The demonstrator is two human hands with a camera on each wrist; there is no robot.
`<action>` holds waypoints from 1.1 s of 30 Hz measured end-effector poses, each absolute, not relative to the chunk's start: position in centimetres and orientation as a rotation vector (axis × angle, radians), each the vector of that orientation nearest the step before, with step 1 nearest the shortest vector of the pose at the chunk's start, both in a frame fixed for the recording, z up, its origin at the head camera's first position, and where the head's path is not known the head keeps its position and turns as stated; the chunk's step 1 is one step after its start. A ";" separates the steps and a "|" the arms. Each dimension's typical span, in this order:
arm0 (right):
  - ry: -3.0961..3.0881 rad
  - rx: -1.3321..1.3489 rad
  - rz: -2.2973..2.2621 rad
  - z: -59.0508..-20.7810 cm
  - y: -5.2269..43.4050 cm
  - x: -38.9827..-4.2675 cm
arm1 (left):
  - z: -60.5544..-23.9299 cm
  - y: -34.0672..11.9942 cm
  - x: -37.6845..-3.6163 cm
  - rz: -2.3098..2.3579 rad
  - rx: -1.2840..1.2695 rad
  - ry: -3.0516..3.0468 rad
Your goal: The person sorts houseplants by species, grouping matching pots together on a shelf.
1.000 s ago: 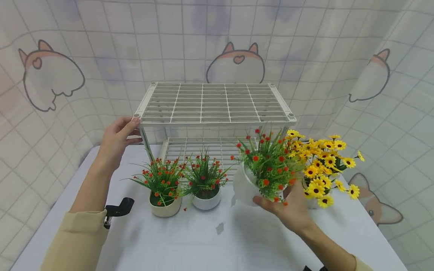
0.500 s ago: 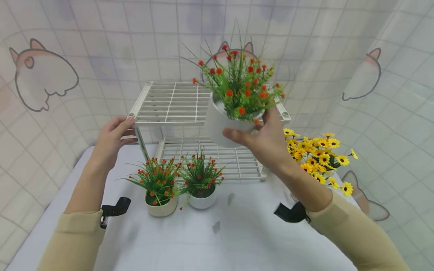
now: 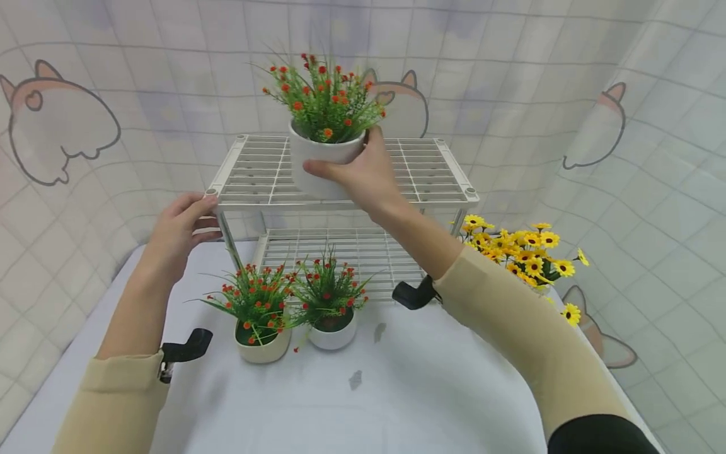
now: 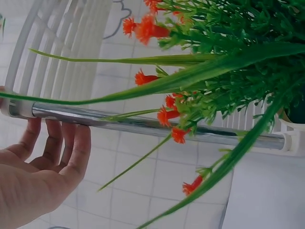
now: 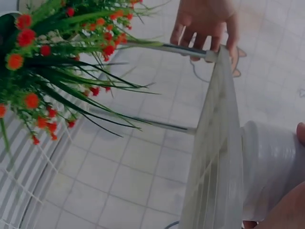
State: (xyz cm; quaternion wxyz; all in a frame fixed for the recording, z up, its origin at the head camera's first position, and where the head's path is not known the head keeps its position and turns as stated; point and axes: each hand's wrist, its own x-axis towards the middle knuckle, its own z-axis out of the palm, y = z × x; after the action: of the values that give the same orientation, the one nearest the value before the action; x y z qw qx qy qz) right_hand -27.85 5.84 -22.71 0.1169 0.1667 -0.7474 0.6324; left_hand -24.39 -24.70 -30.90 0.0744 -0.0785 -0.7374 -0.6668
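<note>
Big white rack [image 3: 340,173] first, with left hand [image 3: 172,236] fingers curled round its front left corner, just by the shiny leg [image 4: 143,125]. Then the white pot [image 3: 320,161] of red flowers, sitting on or just over the top shelf, with right hand [image 3: 363,173] fingers wrapped round its side and thumb across the front. Probably light but smooth and easy to break, with soft bendy leaves above the fingers, so best held low round the pot.
</note>
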 end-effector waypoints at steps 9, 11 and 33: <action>-2.349 0.447 1.713 -21.9 0.5 -30.5 | -30.8 -25.3 -24.2 -2.072 -0.177 -2.174; -2.385 0.437 1.691 -22.0 -0.6 -30.7 | -30.9 -25.5 -24.1 -2.060 -0.171 -2.191; -2.549 0.525 1.438 -22.4 -4.2 -32.3 | -30.8 -25.4 -23.7 -2.142 -0.199 -2.121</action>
State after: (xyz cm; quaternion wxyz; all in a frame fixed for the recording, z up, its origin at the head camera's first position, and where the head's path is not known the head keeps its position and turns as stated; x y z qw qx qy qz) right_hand -32.25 -4.23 -22.44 0.0839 0.1760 -0.8542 0.4820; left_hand -23.67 -25.37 -30.84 0.0602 -0.0658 -0.7009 -0.7076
